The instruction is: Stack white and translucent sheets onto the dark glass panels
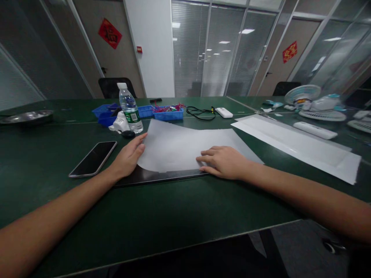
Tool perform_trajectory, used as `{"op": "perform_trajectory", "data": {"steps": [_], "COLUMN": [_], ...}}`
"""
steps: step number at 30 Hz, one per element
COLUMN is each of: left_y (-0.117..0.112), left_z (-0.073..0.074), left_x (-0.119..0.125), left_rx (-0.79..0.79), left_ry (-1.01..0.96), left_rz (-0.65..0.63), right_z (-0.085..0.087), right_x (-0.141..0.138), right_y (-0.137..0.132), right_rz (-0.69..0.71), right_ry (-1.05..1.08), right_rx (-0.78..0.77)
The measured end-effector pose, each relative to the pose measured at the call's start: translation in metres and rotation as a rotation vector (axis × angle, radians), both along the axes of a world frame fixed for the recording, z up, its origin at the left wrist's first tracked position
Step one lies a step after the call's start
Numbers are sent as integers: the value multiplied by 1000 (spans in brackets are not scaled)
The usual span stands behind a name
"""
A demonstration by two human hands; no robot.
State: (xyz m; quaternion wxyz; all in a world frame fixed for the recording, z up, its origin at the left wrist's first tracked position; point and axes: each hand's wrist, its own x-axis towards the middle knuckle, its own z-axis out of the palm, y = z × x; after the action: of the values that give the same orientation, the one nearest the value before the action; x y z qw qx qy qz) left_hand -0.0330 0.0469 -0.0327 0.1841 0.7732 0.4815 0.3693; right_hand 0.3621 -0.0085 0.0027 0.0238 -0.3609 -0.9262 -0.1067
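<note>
A white translucent sheet (174, 144) lies over a dark flat panel (156, 177) on the green table, its left side curling up off the panel. My left hand (129, 156) is at that raised left edge, thumb and fingers closed around it. On the sheet's right part rests my right hand (223, 162), palm down with fingers spread, holding nothing. A phone (94, 159) lies screen up to the left of my left hand. Behind that hand stands a water bottle (130, 108) with a green label, beside a dark oval object (128, 134).
More white sheets (295, 144) lie at the right. Blue bins (169, 114) with red wires stand behind the sheet, near a black cable (199, 112) and a white device (224, 112). A metal tray (27, 117) is far left; fan parts (303, 94) are far right.
</note>
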Motion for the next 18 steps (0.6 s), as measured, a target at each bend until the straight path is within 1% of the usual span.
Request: {"op": "perform_trajectory", "data": {"steps": [2, 5, 7, 8, 9, 11, 13, 14, 16, 17, 18], "left_y": [1, 3, 4, 4, 4, 2, -1, -2, -5, -6, -6], "left_z": [1, 4, 7, 8, 10, 14, 18, 20, 23, 24, 24], "left_x": [-2, -6, -9, -10, -10, -11, -11, -11, -11, -12, -13], "left_rx": [-21, -58, -116, -147, -169, -162, -132, -128, -144, -154, -163], "left_ry": [-3, 147, 292, 357, 417, 520, 578, 586, 567, 546, 523], "left_rz": [12, 29, 5, -12, -22, -18, -11, -15, -32, -36, -35], "right_z": [0, 2, 3, 4, 5, 6, 5, 3, -2, -5, -8], "right_x": [-2, 7, 25, 39, 56, 100, 152, 179, 226, 245, 261], "right_y": [-1, 10, 29, 41, 56, 85, 106, 112, 113, 111, 107], "right_rz": [66, 142, 119, 73, 3, -211, -529, -713, -913, -1001, -1060], "right_ry": [19, 128, 232, 279, 309, 318, 222, 163, 135, 123, 123], "right_rx": [-30, -86, -67, -22, 43, 158, 209, 210, 196, 175, 167]}}
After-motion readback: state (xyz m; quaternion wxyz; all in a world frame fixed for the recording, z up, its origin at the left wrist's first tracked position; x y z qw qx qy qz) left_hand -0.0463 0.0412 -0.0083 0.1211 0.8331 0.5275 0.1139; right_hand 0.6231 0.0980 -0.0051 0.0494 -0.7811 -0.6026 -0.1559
